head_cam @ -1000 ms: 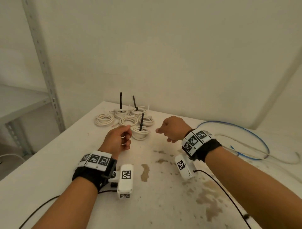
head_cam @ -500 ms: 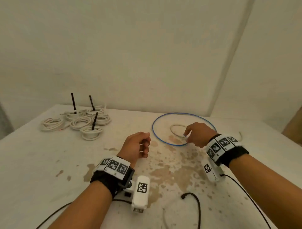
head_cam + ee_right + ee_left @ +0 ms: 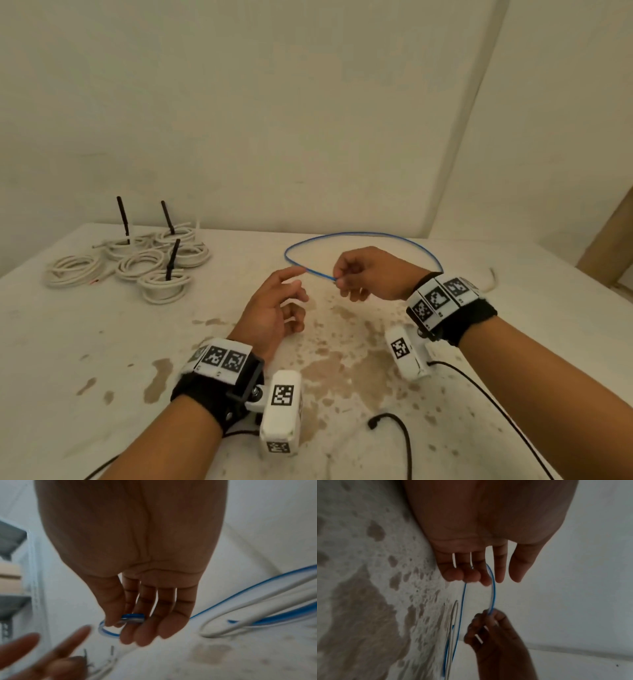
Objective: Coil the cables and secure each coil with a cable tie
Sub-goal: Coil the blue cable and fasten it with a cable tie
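Observation:
A thin blue cable [image 3: 359,234] lies in a wide loop on the stained white table [image 3: 102,359]. My right hand [image 3: 337,279] pinches its near end between thumb and fingers, lifted a little off the table; the right wrist view shows the pinched blue cable [image 3: 133,616] bent in a small loop at the fingertips [image 3: 126,639]. My left hand [image 3: 294,287] hovers open just left of it, index finger stretched toward the cable. In the left wrist view the blue cable [image 3: 493,595] runs past my left fingertips [image 3: 471,577], which hold nothing.
Several white cable coils [image 3: 164,287] sit at the far left, some with upright black cable ties [image 3: 172,258]. A loose white cable [image 3: 491,277] lies behind my right wrist. Black camera leads [image 3: 404,431] trail over the table's front. A wall stands close behind.
The view swung right, away from the coils. My right hand took the blue cable's end and lifted it toward me. My left hand uncurled and reached toward the cable.

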